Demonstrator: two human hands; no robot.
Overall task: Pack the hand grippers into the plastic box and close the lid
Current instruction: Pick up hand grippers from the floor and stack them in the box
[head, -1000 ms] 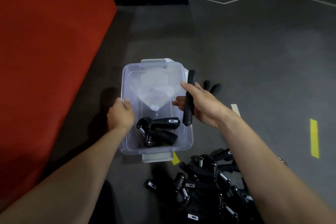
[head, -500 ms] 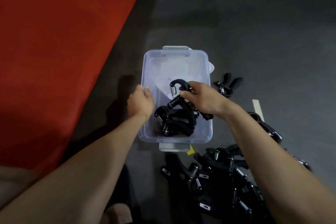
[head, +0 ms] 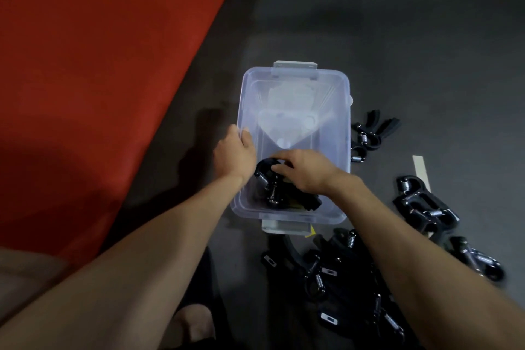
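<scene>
A red mat [head: 99, 79] fills nine o'clock. The left hand [head: 234, 155] clasps the clear plastic box [head: 335, 111] by its left rim. Inside, at the box's six o'clock end, the right hand [head: 305, 172] pinches the hand grippers [head: 268, 183]. More grippers [head: 349, 273] lie at five o'clock. Bare floor [head: 426, 51] lies at twelve.

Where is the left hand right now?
In the head view, the left hand grips the left rim of the plastic box, beside the right hand inside it.
</scene>
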